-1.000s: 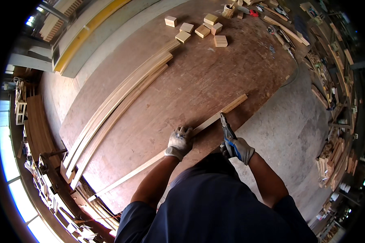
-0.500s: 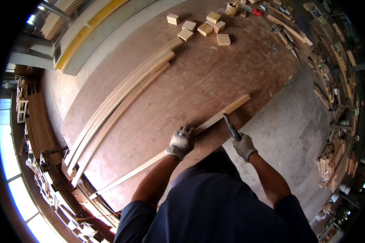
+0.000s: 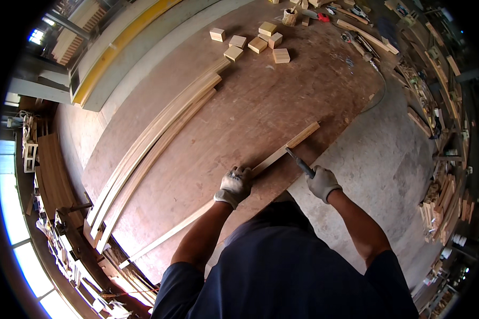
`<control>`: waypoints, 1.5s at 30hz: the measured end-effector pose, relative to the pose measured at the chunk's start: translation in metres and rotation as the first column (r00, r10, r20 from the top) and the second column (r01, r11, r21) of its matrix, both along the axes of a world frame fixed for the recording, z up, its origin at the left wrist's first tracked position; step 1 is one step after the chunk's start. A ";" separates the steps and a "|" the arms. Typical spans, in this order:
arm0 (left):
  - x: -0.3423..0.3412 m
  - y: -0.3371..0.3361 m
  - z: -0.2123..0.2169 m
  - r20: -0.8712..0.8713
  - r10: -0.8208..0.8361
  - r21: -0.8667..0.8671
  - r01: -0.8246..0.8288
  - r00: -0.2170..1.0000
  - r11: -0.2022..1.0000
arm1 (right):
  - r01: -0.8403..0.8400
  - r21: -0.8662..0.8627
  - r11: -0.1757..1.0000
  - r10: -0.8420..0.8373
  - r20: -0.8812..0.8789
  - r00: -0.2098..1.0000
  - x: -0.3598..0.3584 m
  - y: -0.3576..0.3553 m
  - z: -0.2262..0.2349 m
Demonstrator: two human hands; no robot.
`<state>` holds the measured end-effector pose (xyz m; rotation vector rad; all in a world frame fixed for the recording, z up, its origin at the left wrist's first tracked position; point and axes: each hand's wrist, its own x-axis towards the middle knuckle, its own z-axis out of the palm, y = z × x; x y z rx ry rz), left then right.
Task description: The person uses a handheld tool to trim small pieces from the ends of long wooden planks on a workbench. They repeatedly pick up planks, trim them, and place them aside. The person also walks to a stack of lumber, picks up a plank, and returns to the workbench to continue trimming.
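Note:
A long, thin wooden strip [image 3: 274, 159] lies slantwise along the near edge of the brown work table [image 3: 271, 106]. My left hand [image 3: 237, 183], in a pale work glove, is closed over its middle and holds it on the table. In my gloved right hand [image 3: 323, 184] is a slim, dark-handled hand tool [image 3: 302, 162], whose exact kind I cannot make out. Its narrow tip points at the strip's near side, short of the far right end; whether they touch is unclear. The right hand is just past the table edge, over the floor.
Several longer wooden strips [image 3: 153, 139] lie on the left half of the table. Small wooden blocks [image 3: 257, 44] sit at the far side, near a corded power tool [image 3: 363, 51]. Timber offcuts [image 3: 439, 210] are piled on the right, beyond the concrete floor [image 3: 378, 175].
The whole view has shifted slightly. My right hand has moved a little forward and right, and the tool leans more to the right. My left hand keeps its place on the strip.

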<state>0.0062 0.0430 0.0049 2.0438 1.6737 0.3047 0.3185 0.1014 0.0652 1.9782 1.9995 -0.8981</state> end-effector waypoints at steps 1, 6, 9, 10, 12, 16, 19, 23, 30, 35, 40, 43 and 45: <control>0.000 0.000 0.000 -0.014 0.001 -0.031 -0.001 1.000 1.000 | -0.008 -0.059 0.998 0.008 -0.007 1.000 -0.002 0.007 0.012; 0.003 0.004 0.002 -0.102 0.019 -0.087 -0.028 0.995 0.996 | 0.119 -0.435 0.893 -0.175 -0.091 0.980 0.002 0.038 0.036; 0.009 0.009 0.013 -0.135 0.062 -0.160 -0.084 0.989 0.984 | 0.198 -0.547 0.813 -0.286 -0.080 0.955 0.005 0.052 0.038; 0.009 0.008 0.014 -0.145 0.076 -0.196 -0.104 0.986 0.975 | 0.183 -0.541 0.821 -0.257 -0.063 0.964 0.008 0.053 0.031; 0.007 0.007 0.011 -0.150 0.066 -0.226 -0.100 0.986 0.969 | 0.079 -0.445 0.892 -0.112 -0.048 0.993 0.014 0.053 0.021; 0.004 0.010 0.007 -0.134 0.038 -0.282 -0.074 0.990 0.957 | -0.117 -0.241 0.963 0.118 -0.013 0.993 0.013 0.050 0.026; 0.005 0.005 0.000 -0.128 0.021 -0.215 -0.049 0.992 0.975 | -0.150 -0.223 0.963 0.151 -0.013 0.989 0.019 0.051 0.019; 0.002 0.007 -0.002 -0.108 0.028 -0.178 -0.047 0.994 0.983 | -0.296 -0.083 0.952 0.304 0.118 0.945 0.023 0.051 0.013; 0.001 0.009 0.001 -0.114 0.060 -0.175 -0.079 0.992 0.981 | -0.661 0.125 0.740 0.598 0.326 0.732 0.016 0.088 0.020; 0.006 0.006 0.006 -0.122 0.045 -0.135 -0.061 0.991 0.989 | -0.213 -0.292 0.932 0.159 -0.198 0.967 0.020 0.031 0.007; 0.007 0.003 0.003 -0.107 0.064 -0.079 -0.073 0.992 0.994 | 0.155 -0.709 0.688 -0.600 -0.435 0.672 0.017 -0.022 -0.019; 0.006 0.001 0.004 -0.107 0.062 -0.064 -0.069 0.992 0.996 | 0.153 -0.746 0.648 -0.704 -0.511 0.494 -0.003 -0.033 -0.013; 0.007 0.001 0.004 -0.108 0.060 -0.053 -0.066 0.992 0.996 | 0.153 -0.779 0.608 -0.760 -0.515 0.396 -0.013 -0.037 -0.012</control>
